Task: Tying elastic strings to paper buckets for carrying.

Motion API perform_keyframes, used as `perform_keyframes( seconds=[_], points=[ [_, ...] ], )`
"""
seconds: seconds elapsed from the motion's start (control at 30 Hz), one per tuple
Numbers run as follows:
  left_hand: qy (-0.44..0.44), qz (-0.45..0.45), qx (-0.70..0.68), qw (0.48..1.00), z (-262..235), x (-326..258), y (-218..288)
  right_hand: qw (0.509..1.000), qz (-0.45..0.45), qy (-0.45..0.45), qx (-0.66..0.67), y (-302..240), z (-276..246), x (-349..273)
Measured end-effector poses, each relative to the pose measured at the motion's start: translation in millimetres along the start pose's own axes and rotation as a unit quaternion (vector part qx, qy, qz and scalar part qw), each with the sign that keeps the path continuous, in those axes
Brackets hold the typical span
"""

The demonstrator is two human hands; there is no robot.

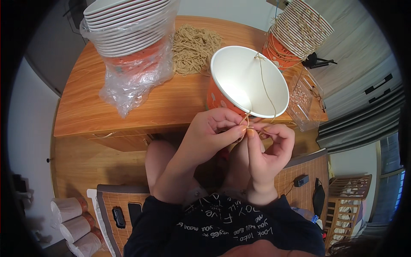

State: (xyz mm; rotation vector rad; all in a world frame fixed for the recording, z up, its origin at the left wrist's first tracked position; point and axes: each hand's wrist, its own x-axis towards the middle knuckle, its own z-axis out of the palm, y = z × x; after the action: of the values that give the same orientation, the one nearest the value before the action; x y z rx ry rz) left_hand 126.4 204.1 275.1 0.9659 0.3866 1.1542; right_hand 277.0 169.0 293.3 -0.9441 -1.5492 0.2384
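Note:
A large paper bucket (227,98), white inside and orange outside, sits tilted at the desk's front edge with its mouth toward me. A tan cord (266,85) is knotted at the far rim and hangs across the inside to the near rim. At that near rim, my left hand (218,130) pinches the cord between thumb and forefinger. My right hand (269,147) pinches the cord right beside it, thumb up and the other fingers curled. The fingertips of both hands nearly touch, and the knot between them is partly hidden.
On the wooden desk (85,94) stand a plastic-wrapped stack of buckets (128,34) at left and a corded stack of buckets (299,32) at far right. A heap of tan cords (195,49) lies between them. A clear box (302,100) with small pieces and glasses (317,96) are at right.

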Motion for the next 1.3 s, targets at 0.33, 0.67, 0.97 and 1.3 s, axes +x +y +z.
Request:
perform_keyframes(
  seconds=[0.33, 0.67, 0.97, 1.3],
  points=[
    [0.010, 0.097, 0.046, 0.994, 7.2, -3.9, -3.7, 0.999, -0.052, 0.009, 0.006, -0.3, 5.0, 2.6],
    [0.006, 0.090, 0.027, 0.996, 8.7, -4.6, -1.1, 0.984, -0.147, -0.026, -0.095, 0.1, 1.2, 0.2],
    [0.099, 0.159, 0.131, 0.974, 14.0, -4.0, -4.1, 0.983, -0.149, -0.016, -0.109, 3.0, 3.3, 2.8],
    [0.191, 0.275, 0.247, 0.909, 21.7, -2.6, -9.8, 0.961, -0.220, -0.009, -0.170, 2.3, 1.5, 16.4]
  ],
)
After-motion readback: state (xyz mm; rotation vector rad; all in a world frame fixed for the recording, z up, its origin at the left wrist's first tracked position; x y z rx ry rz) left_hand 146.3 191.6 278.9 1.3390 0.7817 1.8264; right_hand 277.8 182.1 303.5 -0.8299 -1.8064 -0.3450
